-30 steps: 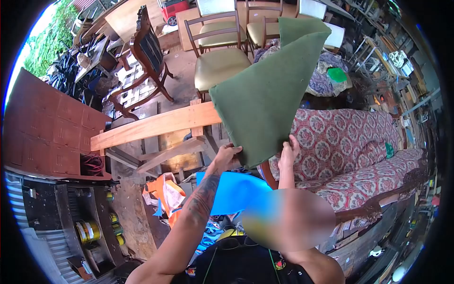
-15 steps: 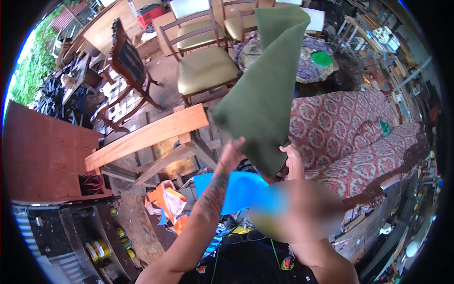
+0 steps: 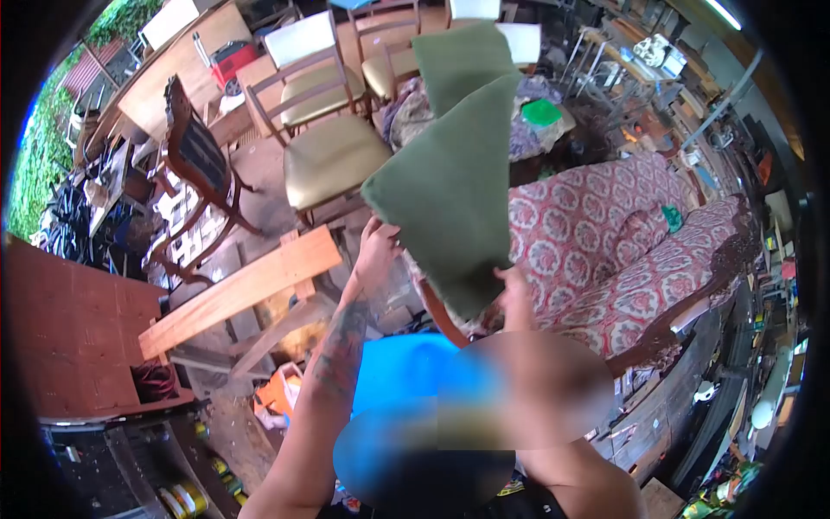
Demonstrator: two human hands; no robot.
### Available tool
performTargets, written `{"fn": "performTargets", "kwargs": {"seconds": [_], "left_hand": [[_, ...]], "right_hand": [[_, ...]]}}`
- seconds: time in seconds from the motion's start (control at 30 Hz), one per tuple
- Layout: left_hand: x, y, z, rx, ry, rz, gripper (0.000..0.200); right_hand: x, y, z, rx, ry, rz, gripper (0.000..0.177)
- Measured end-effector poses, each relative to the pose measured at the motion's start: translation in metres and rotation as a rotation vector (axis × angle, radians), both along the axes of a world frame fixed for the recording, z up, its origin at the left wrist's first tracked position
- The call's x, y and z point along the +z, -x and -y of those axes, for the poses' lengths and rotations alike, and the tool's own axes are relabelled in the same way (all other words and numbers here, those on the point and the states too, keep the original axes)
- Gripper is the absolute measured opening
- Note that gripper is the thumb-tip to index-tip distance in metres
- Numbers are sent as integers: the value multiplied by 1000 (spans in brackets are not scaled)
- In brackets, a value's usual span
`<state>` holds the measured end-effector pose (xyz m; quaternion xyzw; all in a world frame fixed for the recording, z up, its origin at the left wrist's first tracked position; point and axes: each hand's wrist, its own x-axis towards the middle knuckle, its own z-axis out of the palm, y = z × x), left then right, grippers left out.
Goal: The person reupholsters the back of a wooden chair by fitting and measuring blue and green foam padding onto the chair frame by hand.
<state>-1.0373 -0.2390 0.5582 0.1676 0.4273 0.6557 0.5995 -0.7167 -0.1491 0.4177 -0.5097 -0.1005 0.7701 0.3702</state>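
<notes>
A large dull-green sheet [image 3: 458, 190], foam or thick cloth, stands up in front of me with its upper part folded over. My left hand [image 3: 378, 249] is closed on its left edge, below the left corner. On the lower right edge, my right hand [image 3: 512, 292] pinches the sheet with the thumb upward. Right behind the sheet is the red patterned sofa [image 3: 588, 216]. Something blue [image 3: 402, 368] lies below, between my forearms. Blurred patches hide part of my right forearm and the area near my chest.
Several chairs with gold seats [image 3: 335, 164] stand at the back. To the left are a carved wooden chair frame [image 3: 194, 160], a plank on a trestle [image 3: 242, 285] and a reddish-brown cabinet [image 3: 78, 320]. A cloth-covered heap carries a green piece [image 3: 542, 112].
My left hand has shifted left and up along the sheet's edge, and the sheet is spread wider at the left. The camera view has turned, so the surroundings sit further left.
</notes>
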Motion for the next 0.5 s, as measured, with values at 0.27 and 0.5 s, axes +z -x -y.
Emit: {"fn": "performTargets", "kwargs": {"seconds": [0.27,0.5], "left_hand": [[96,-10,-16,253,67,-1103,43],[462,37,-15,796,-132,-1964,54]], "right_hand": [[122,126,40,255,-429,-230,38],[183,146,38,430,-388,-212,59]]}}
